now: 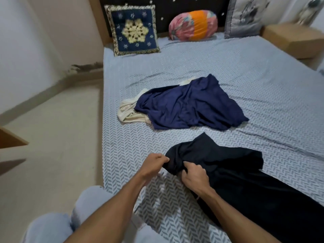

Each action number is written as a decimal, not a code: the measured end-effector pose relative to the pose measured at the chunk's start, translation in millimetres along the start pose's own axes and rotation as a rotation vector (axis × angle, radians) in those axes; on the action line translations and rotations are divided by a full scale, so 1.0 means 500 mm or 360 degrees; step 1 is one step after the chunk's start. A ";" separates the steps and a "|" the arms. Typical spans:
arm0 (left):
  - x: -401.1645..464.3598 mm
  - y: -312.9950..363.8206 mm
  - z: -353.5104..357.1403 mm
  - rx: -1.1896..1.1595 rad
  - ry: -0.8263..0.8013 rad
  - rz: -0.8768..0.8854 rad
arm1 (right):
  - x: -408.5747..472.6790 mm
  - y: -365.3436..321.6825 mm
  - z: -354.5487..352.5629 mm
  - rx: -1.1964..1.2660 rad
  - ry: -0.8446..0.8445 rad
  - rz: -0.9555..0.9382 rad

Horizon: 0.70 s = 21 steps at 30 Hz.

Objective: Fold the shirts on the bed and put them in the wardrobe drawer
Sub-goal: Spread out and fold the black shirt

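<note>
A black shirt (245,176) lies crumpled on the near part of the bed (263,81), running off the lower right of the frame. My left hand (154,164) pinches its left edge, and my right hand (194,178) grips a bunch of the same edge right beside it. Farther up the bed a navy blue shirt (189,106) lies spread and wrinkled. A cream shirt (127,111) sits partly under the navy one, showing at its left side.
A dark blue embroidered cushion (133,30), a pink and orange bolster (192,25) and a grey pillow (243,16) lean at the headboard. A wooden bedside unit (294,39) stands at the far right. Bare floor (52,137) and a wooden corner (10,139) lie left of the bed.
</note>
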<state>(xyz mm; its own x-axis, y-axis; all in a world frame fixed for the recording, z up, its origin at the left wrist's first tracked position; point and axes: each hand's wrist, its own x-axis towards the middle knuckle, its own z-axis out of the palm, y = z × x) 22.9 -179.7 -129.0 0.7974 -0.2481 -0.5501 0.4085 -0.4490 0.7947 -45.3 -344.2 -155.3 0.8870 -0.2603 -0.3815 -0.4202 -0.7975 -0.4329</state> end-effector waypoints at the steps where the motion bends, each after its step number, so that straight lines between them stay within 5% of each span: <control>1: -0.006 0.024 0.006 -0.0071 0.0031 0.0048 | -0.002 0.004 -0.016 0.0088 0.0020 -0.0035; 5: -0.020 0.151 -0.001 -0.0559 0.0145 0.0135 | 0.020 -0.020 -0.122 0.0602 -0.0003 -0.0190; 9: -0.062 0.298 -0.038 -0.0998 -0.0112 0.0367 | 0.026 -0.091 -0.294 0.1329 0.0087 -0.0506; 12: -0.081 0.370 -0.084 -0.0710 0.0059 0.0767 | 0.001 -0.154 -0.421 0.1833 -0.0068 -0.0563; 15: -0.093 0.411 -0.124 -0.0233 0.0122 0.0909 | -0.023 -0.202 -0.513 0.1773 -0.0100 -0.0631; 18: -0.125 0.442 -0.155 -0.0351 -0.0227 0.0852 | -0.034 -0.251 -0.568 0.1601 -0.0114 -0.0725; 21: -0.152 0.470 -0.173 -0.0597 -0.0283 0.0903 | -0.019 -0.293 -0.589 0.1569 -0.0105 -0.0721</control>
<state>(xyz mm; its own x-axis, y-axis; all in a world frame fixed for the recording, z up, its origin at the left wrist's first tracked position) 96.8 -192.2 121.7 0.8610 -0.5075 -0.0322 0.1018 0.1099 0.9887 64.2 -385.3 152.3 0.9987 0.0013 -0.0515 -0.0515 -0.0169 -0.9985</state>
